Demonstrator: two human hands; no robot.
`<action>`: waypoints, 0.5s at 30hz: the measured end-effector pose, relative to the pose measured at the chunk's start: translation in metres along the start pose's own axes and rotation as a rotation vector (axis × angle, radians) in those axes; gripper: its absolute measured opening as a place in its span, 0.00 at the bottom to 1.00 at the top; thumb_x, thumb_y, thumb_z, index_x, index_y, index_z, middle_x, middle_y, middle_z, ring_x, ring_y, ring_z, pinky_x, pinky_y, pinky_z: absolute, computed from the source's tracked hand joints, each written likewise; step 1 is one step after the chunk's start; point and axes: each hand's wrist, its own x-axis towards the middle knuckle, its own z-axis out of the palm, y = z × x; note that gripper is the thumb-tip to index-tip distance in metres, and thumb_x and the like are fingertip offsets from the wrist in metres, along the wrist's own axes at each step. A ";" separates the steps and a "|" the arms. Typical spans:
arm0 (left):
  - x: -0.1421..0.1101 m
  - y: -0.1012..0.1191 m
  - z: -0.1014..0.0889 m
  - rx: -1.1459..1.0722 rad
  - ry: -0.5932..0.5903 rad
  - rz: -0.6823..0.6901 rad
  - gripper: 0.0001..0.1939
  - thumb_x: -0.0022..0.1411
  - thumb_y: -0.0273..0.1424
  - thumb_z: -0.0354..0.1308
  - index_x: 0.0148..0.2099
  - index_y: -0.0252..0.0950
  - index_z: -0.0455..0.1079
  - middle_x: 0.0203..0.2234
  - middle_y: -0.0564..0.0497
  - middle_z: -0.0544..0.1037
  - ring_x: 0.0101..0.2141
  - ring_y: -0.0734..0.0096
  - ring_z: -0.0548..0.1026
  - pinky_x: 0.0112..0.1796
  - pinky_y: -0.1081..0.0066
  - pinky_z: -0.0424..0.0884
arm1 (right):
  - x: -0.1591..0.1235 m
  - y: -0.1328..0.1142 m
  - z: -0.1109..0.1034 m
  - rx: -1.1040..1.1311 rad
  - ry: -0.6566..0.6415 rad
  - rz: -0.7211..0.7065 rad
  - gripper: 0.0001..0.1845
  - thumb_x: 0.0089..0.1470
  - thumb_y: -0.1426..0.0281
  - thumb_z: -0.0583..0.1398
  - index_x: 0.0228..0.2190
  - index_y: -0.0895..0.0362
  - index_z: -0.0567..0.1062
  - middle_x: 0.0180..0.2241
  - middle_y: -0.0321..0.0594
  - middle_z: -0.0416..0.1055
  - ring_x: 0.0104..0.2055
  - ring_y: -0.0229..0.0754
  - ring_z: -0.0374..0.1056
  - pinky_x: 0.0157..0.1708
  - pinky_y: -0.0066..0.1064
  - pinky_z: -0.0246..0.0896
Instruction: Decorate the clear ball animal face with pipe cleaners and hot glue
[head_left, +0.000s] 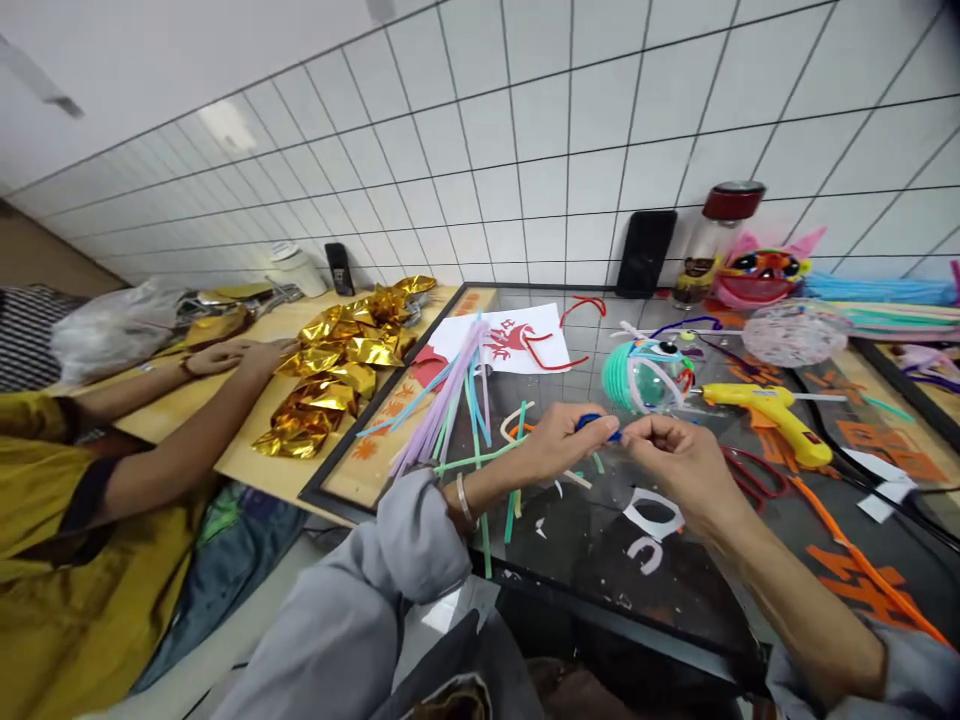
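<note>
Between my hands is a dark blue fuzzy pipe cleaner (598, 424), bent into a small curl. My left hand (559, 440) pinches it between thumb and fingers. At its other end, the fingertips of my right hand (675, 462) are closed on the tip. Just beyond them sits a round clear ball (651, 378) partly wound with mint-green pipe cleaner and bearing an eye. Below my right hand lie a white paper ring (654, 514) and a curved white scrap (645, 554).
A yellow glue gun (776, 410) and red-handled scissors (754, 480) lie to the right. Pastel pipe cleaners (450, 400) spread at left, near a white sheet with a red print (517, 340). A co-worker's arms (195, 420) rest beside gold foil (330, 390). A phone (646, 252) leans on the wall.
</note>
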 end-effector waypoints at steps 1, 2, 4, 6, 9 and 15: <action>0.000 0.000 0.000 -0.009 -0.009 0.001 0.23 0.67 0.46 0.50 0.27 0.35 0.62 0.19 0.57 0.63 0.23 0.78 0.60 0.27 0.73 0.56 | 0.000 -0.002 -0.001 -0.008 -0.023 0.011 0.12 0.32 0.61 0.65 0.15 0.57 0.72 0.14 0.30 0.58 0.19 0.30 0.49 0.20 0.26 0.43; 0.000 0.000 -0.001 -0.016 -0.015 0.000 0.22 0.66 0.46 0.50 0.27 0.34 0.63 0.19 0.57 0.63 0.23 0.78 0.60 0.26 0.73 0.56 | -0.001 -0.003 -0.002 -0.019 -0.047 0.020 0.13 0.33 0.61 0.66 0.15 0.57 0.72 0.14 0.30 0.57 0.19 0.30 0.48 0.20 0.26 0.42; -0.001 0.001 -0.001 -0.019 -0.023 0.004 0.21 0.66 0.45 0.50 0.28 0.34 0.64 0.20 0.57 0.64 0.23 0.78 0.60 0.26 0.73 0.56 | -0.001 -0.005 -0.003 -0.041 -0.076 0.026 0.15 0.33 0.60 0.67 0.15 0.57 0.72 0.14 0.30 0.57 0.19 0.30 0.47 0.19 0.26 0.41; -0.001 0.002 -0.002 -0.008 -0.026 0.011 0.21 0.66 0.44 0.50 0.28 0.34 0.64 0.20 0.56 0.64 0.23 0.77 0.61 0.26 0.73 0.56 | 0.000 -0.005 -0.004 -0.051 -0.078 0.018 0.16 0.34 0.59 0.67 0.16 0.57 0.72 0.15 0.31 0.59 0.19 0.30 0.48 0.20 0.26 0.42; -0.001 0.005 -0.003 0.004 -0.027 0.018 0.21 0.66 0.44 0.50 0.26 0.34 0.63 0.19 0.57 0.63 0.23 0.78 0.60 0.26 0.72 0.55 | 0.000 -0.002 -0.005 -0.041 -0.063 -0.002 0.15 0.34 0.59 0.68 0.16 0.57 0.72 0.17 0.32 0.61 0.20 0.31 0.51 0.20 0.26 0.43; -0.001 0.008 -0.002 -0.008 0.016 0.024 0.18 0.65 0.43 0.53 0.29 0.34 0.66 0.20 0.57 0.64 0.23 0.78 0.60 0.27 0.73 0.56 | -0.001 0.002 -0.002 0.017 0.003 -0.020 0.12 0.34 0.62 0.67 0.17 0.57 0.74 0.17 0.32 0.61 0.22 0.32 0.52 0.22 0.27 0.45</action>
